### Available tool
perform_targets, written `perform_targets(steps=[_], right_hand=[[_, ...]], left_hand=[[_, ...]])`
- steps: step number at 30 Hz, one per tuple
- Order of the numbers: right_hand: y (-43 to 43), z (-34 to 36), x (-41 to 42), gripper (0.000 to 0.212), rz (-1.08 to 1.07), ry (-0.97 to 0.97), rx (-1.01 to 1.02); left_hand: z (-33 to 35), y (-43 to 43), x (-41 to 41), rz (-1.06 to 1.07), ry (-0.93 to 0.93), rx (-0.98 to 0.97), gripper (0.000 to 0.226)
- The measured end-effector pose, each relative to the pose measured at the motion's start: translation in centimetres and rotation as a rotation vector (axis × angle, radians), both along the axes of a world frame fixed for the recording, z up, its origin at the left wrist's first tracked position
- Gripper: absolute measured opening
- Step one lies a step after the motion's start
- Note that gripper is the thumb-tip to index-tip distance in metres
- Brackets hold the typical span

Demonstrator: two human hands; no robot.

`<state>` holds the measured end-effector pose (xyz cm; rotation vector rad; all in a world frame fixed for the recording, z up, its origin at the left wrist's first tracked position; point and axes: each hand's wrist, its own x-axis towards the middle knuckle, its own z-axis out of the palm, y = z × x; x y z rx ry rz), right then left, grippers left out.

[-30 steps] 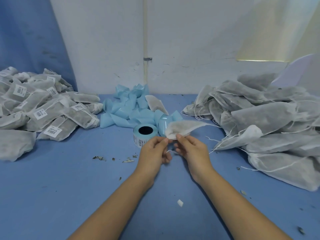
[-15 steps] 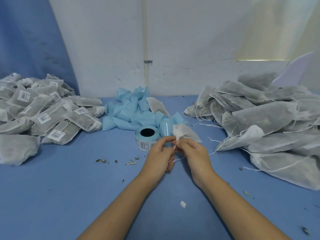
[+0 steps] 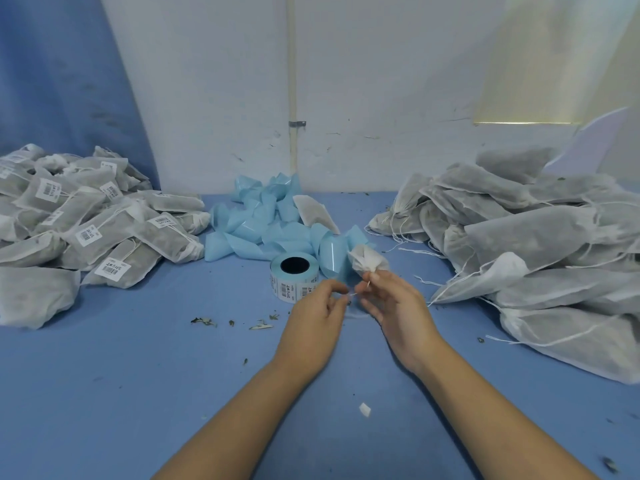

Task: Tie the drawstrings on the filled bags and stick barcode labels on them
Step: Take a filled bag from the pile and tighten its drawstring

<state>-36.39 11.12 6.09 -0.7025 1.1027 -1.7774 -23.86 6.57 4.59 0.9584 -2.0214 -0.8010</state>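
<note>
- Left hand (image 3: pixel 317 315) and right hand (image 3: pixel 393 306) each pinch the thin white drawstring (image 3: pixel 351 295).
- The small white mesh bag (image 3: pixel 367 260) pokes up above the right fingertips, just beside the blue roll of barcode labels (image 3: pixel 294 277) on the blue surface (image 3: pixel 138 375).

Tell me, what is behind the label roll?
A heap of curled blue backing strips lies behind the roll, reaching back to the wall. One grey bag rests among them. Whatever lies under the heap is covered.
</note>
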Motion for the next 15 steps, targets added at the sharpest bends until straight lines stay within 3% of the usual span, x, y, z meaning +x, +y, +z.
perform_targets(steps=[2,7,12,15], right_hand=[[0.0,-0.1,0.0,0.018,-0.089,0.187,0.038],[0.4,-0.8,0.0,0.016,-0.273,1.013,0.162],[0.6,-0.9,0.8,0.014,-0.345,1.343,0.255],[1.0,-0.8,1.1,0.016,-0.351,1.461,0.253]], left_hand=[[0.0,-0.5,0.8,0.095,-0.243,-0.242,0.019],[0.2,-0.3,0.9,0.182,-0.327,-0.407,0.023],[0.3,0.5,0.4,0.093,-0.252,-0.482,0.017],[0.1,0.5,0.0,-0.099,-0.110,-0.412,0.024]])
